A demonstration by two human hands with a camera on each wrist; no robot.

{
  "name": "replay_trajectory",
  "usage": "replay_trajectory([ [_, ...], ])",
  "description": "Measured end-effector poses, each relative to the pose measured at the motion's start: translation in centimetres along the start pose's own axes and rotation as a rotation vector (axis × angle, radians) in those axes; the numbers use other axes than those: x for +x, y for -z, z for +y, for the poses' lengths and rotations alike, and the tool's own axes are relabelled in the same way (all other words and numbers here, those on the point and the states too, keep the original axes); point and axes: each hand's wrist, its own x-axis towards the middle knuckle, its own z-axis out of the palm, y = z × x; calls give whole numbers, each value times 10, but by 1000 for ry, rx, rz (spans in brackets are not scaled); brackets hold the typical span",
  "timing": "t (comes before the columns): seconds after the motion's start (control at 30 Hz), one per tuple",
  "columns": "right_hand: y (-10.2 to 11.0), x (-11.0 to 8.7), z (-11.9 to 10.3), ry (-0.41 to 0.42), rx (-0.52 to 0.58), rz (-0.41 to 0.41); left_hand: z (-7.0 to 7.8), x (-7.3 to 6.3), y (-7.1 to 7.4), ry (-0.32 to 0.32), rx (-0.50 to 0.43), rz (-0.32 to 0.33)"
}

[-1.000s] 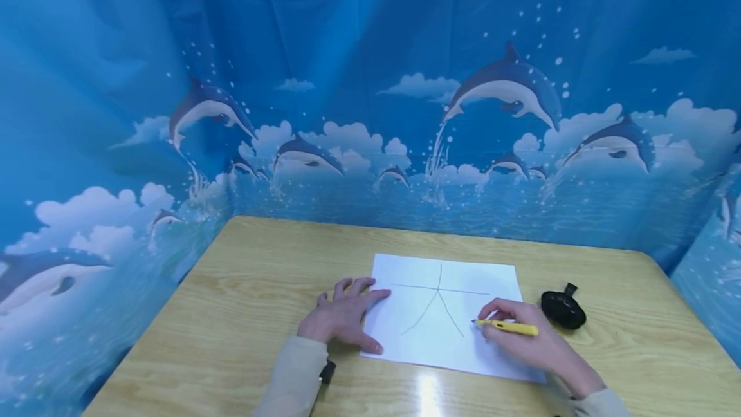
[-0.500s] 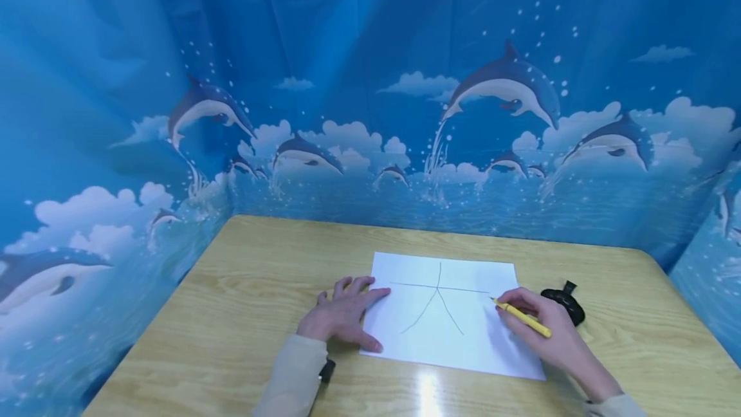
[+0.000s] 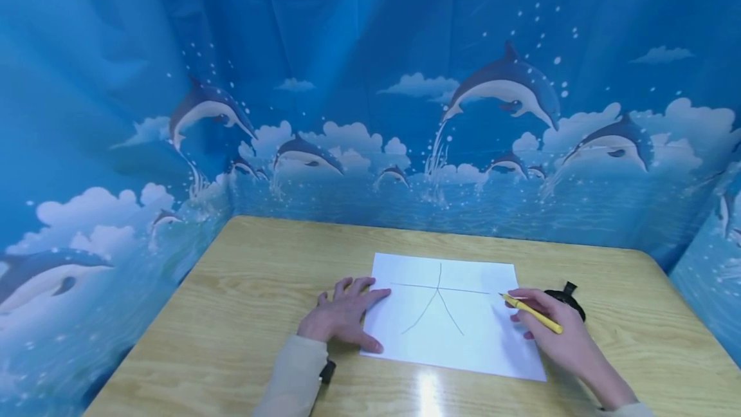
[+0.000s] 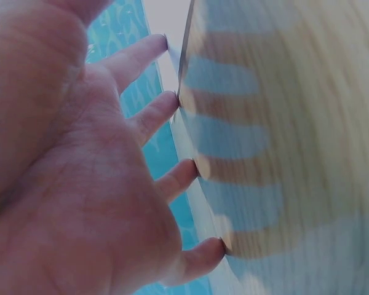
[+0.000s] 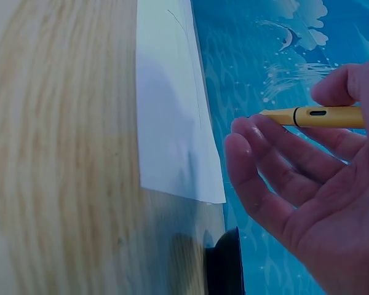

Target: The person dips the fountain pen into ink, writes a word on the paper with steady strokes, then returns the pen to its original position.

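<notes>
A white sheet of paper (image 3: 422, 340) lies on the table, bearing a dark vertical stroke, a horizontal line across it and two slanting strokes below. My left hand (image 3: 346, 315) rests at the paper's left edge with fingers spread; in the left wrist view the fingertips (image 4: 210, 255) touch the table side by side. Over the paper's right edge, my right hand (image 3: 558, 333) holds a yellow pen (image 3: 538, 316), its tip pointing left just beyond the horizontal line's right end. In the right wrist view the pen (image 5: 332, 117) sits between thumb and fingers, apart from the paper.
A black dish-like object with a short tab (image 3: 569, 299) stands on the table, partly hidden behind my right hand. The wooden table (image 3: 260, 275) runs back to a blue curtain (image 3: 370, 82) printed with dolphins and clouds.
My right hand has moved up and to the right with the pen, from the lower right of the paper towards its right edge. The left hand and the drawn lines look the same.
</notes>
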Motion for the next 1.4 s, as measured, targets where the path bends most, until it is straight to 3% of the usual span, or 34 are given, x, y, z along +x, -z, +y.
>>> replay_trajectory([
  [0.5,18,-12,14,11,97,172,-4,2,-3,4,-8,-4],
  [0.8,31,-18,38,91,320,123,-2,1,-1,6,-11,-6],
  [1.07,40,-25,46,70,123,160,-1,0,-1,8,-3,-5],
  [1.27,51,-26,52,-3,38,143,-2,1,-1,9,-4,-8],
  [1.4,59,-25,60,-15,-31,196,-2,1,-2,9,-3,-7],
])
